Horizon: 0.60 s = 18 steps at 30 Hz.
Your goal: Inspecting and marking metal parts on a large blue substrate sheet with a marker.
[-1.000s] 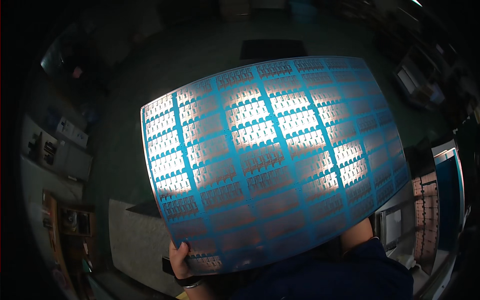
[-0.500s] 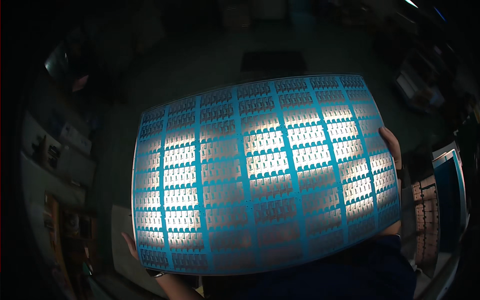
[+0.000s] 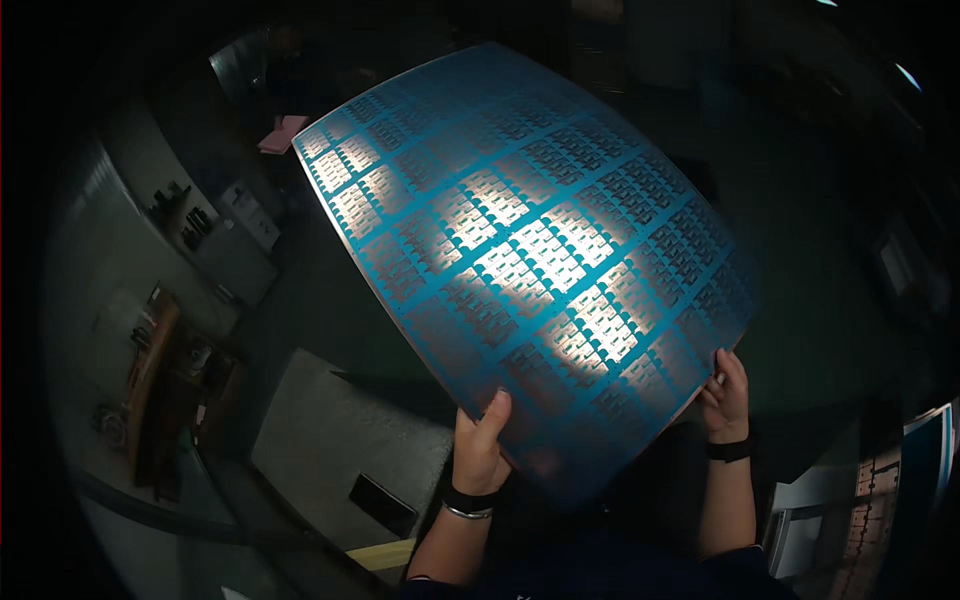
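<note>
A large thin printed circuit panel (image 3: 655, 245), blue with rows of shiny copper patterns, is held up in front of me and tilted. Light glares off its middle and far left parts. My left hand (image 3: 478, 448) is closed on the near left edge, its thumb on the patterned face and its fingers mostly hidden behind. At the near right edge, my right hand (image 3: 727, 398) grips the panel with bent fingers. A dark band circles each wrist, and the left one also has a silver bracelet.
Below left lies a grey surface (image 3: 315, 425) with a black rectangular object (image 3: 383, 504) on it. Wooden shelving (image 3: 150, 375) stands farther left. A pink item (image 3: 283, 134) shows beyond the panel's far left corner. Copper-patterned panels (image 3: 868, 520) are at the lower right.
The panel has turned from lying broadside to a slanted position, its far end now higher in view. Both hands are now closer together along its near edges and show more fully.
</note>
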### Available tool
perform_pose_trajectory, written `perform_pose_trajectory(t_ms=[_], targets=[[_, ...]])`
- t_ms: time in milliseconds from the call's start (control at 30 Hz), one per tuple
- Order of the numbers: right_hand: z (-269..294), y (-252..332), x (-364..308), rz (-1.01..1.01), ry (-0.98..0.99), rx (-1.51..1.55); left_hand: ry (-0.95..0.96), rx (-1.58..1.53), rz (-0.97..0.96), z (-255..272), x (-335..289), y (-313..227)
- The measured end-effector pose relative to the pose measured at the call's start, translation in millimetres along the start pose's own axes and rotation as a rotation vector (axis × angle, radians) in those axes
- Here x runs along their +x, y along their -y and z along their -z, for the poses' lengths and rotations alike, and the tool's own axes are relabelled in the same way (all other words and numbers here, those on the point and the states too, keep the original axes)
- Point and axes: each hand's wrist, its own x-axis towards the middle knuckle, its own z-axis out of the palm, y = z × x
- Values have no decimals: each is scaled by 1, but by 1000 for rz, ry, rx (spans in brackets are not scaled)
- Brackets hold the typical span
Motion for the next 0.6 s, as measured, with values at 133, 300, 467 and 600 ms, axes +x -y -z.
perform_pose_trajectory(t_ms=[133,300,467,600], targets=[[25,25,13,92,-142,164,-14,114,-40,24,8,-49],[20,31,-4,94,-171,-158,20,176,-47,35,10,-58],[28,31,-17,102,-166,-159,38,196,-2,28,14,-54],[29,32,-23,112,-200,-174,54,188,23,32,20,-51]])
